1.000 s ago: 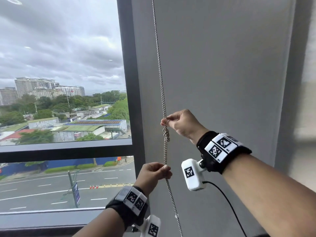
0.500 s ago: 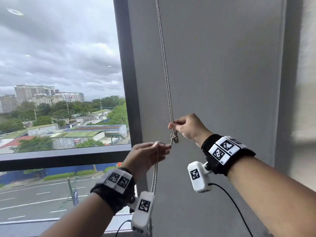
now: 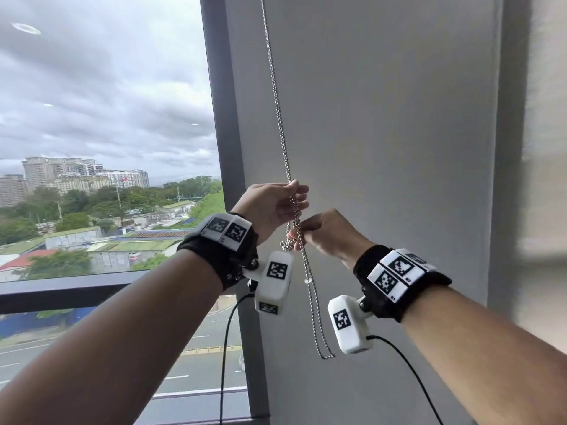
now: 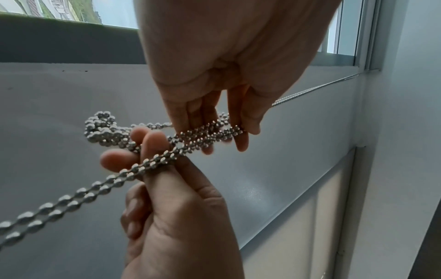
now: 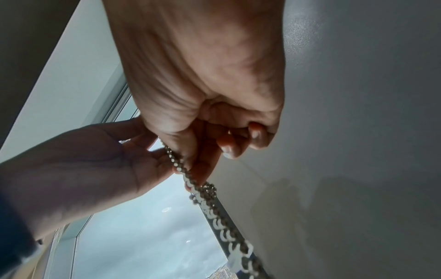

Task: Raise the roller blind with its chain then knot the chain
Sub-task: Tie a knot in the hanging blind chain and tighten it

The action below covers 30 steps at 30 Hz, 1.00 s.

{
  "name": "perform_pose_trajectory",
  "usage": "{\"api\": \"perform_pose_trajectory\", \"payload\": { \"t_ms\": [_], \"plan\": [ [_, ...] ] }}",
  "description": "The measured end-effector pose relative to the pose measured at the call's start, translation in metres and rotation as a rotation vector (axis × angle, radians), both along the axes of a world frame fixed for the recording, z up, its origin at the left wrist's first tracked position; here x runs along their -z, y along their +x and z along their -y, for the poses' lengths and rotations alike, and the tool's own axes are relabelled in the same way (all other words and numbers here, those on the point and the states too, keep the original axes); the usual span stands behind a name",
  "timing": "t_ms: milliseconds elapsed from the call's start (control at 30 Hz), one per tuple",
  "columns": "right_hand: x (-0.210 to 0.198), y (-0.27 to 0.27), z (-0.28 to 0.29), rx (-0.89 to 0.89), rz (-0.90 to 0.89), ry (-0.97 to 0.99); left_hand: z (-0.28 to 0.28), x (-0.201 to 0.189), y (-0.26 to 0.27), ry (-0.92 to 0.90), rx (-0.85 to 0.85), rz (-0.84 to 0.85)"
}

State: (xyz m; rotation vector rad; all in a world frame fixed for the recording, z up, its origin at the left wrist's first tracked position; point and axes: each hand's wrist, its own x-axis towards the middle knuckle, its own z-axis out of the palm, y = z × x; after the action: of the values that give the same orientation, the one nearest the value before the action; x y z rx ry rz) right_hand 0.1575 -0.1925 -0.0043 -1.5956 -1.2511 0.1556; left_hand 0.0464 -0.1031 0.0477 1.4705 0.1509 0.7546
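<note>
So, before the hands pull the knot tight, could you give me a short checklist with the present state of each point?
1. Left hand grips the chain: ok.
2. Right hand pinches the chain: ok.
3. Knot formed: ok.
4. Knot tight: not ok, loose.
5. Lower loop hangs free: ok.
6. Blind raised enough: cannot tell.

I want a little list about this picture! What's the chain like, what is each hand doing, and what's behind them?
Chain: silver metal bead chain, doubled strands, hanging in front of the blind
Knot: bunched clump of beads beside the right hand
Left hand: pinches the chain, above the right hand
Right hand: fingers curled round the doubled strands
Loop end: hangs free below both hands
Behind: grey roller blind
Left side: window, cloudy sky
</note>
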Motion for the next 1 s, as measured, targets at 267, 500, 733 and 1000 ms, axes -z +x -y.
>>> {"api": "perform_pose_trajectory", "payload": {
  "t_ms": [267,500,733,1000],
  "plan": [
    [-0.007,-0.013,0.02,-0.226,-0.272,-0.03,0.011,0.002,0.01,0.03,-0.089,0.029],
    [-0.015,-0.014,0.027,-0.155,-0.244,0.109,0.004,0.005,0.006,0.075,-0.118,0.039],
    [-0.018,-0.018,0.018,-0.074,-0.085,0.113,0.008,0.005,-0.003,0.069,-0.127,0.025],
    [-0.023,-0.015,0.002,0.148,-0.14,0.23,0.019,-0.004,-0.01,0.103,-0.23,-0.104]
  ]
}}
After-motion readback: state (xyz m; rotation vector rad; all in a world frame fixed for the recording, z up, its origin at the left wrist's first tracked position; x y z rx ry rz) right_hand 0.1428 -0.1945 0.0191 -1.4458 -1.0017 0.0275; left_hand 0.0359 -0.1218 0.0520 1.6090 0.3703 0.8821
